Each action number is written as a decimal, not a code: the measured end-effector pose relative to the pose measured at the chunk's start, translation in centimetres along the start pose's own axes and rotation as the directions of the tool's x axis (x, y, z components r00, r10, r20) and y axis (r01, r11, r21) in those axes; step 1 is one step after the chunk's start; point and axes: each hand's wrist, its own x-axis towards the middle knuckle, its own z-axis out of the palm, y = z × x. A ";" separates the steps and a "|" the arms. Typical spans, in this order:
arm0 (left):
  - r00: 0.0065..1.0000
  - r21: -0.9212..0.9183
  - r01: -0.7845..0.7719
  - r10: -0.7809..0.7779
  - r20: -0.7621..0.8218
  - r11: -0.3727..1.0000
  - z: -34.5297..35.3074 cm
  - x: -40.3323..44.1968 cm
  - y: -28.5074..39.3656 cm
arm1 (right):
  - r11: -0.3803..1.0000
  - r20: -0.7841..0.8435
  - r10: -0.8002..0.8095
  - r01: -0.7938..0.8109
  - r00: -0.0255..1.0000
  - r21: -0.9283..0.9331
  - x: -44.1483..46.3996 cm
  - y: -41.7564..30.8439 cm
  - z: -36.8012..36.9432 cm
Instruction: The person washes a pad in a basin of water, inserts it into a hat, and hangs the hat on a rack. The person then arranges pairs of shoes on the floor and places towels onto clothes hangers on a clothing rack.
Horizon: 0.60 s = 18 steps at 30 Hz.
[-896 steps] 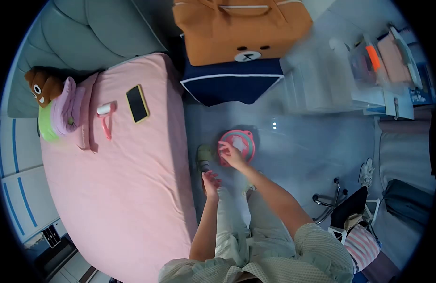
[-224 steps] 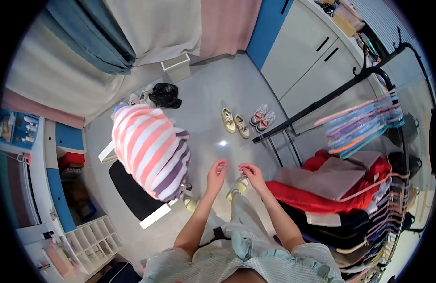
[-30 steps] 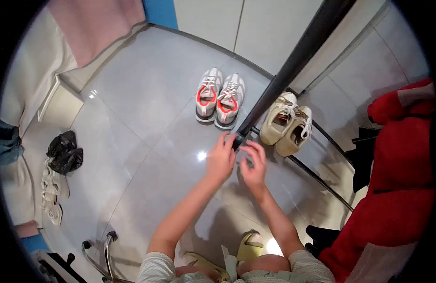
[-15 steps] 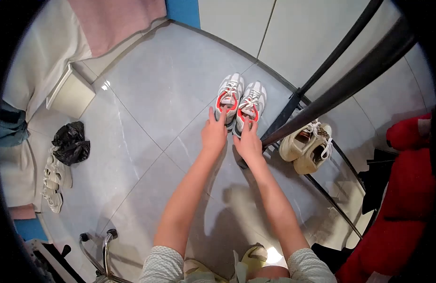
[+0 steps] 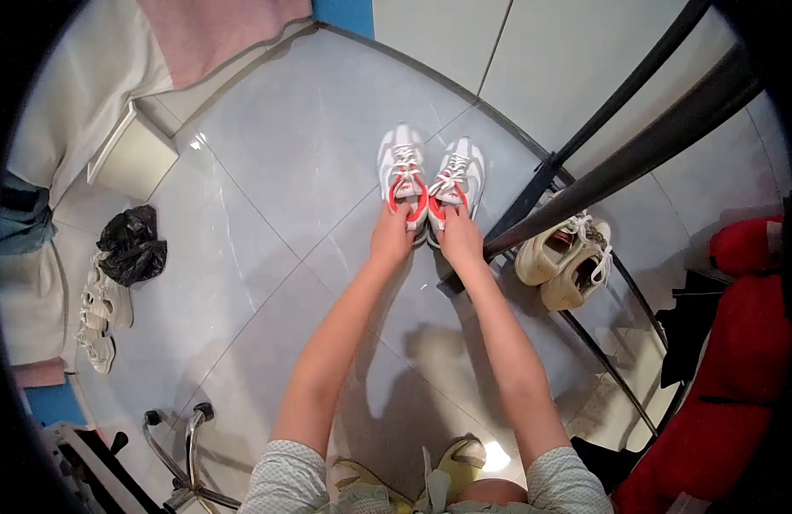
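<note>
A pair of white and grey sneakers with red-orange linings stands at the upper middle, toes pointing away from me. My left hand (image 5: 392, 233) grips the heel of the left sneaker (image 5: 402, 163), fingers inside its opening. The heel of the right sneaker (image 5: 460, 171) is held by my right hand (image 5: 459, 236), also with fingers in the opening. The heels are close together and the toes are spread apart. Just to the right, beige sneakers (image 5: 565, 261) rest by the rack's lower bars.
A black rack post (image 5: 627, 154) slants close to my right hand. Red clothes (image 5: 739, 368) hang at the right. On the left are a white bin (image 5: 135, 158), a black plastic bag (image 5: 133, 246), white shoes (image 5: 105, 300) and chrome chair legs (image 5: 190, 454).
Both hands have reached forward from beside the rack post and closed on the heels of the white and grey sneakers. The sneakers' toes have spread apart slightly.
</note>
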 end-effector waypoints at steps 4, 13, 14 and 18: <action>1.000 -0.155 0.000 0.001 0.002 0.988 -1.3 -3.9 -2.0 | 0.987 -0.054 -0.112 0.118 0.992 0.110 -2.2 -1.2 1.8; 0.991 -0.175 0.081 -0.061 0.121 0.981 -6.1 -16.3 -4.1 | 0.915 0.093 -0.182 0.134 0.979 0.382 -12.0 -4.4 1.2; 0.985 -0.171 0.108 -0.082 0.150 0.979 -6.8 -17.9 -3.8 | 0.917 0.071 -0.213 0.174 0.974 0.358 -13.1 -4.2 1.7; 0.987 -0.074 0.082 -0.070 0.144 0.994 -8.1 -23.9 -3.6 | 0.817 0.157 -0.220 0.094 0.963 0.569 -18.3 -4.2 1.8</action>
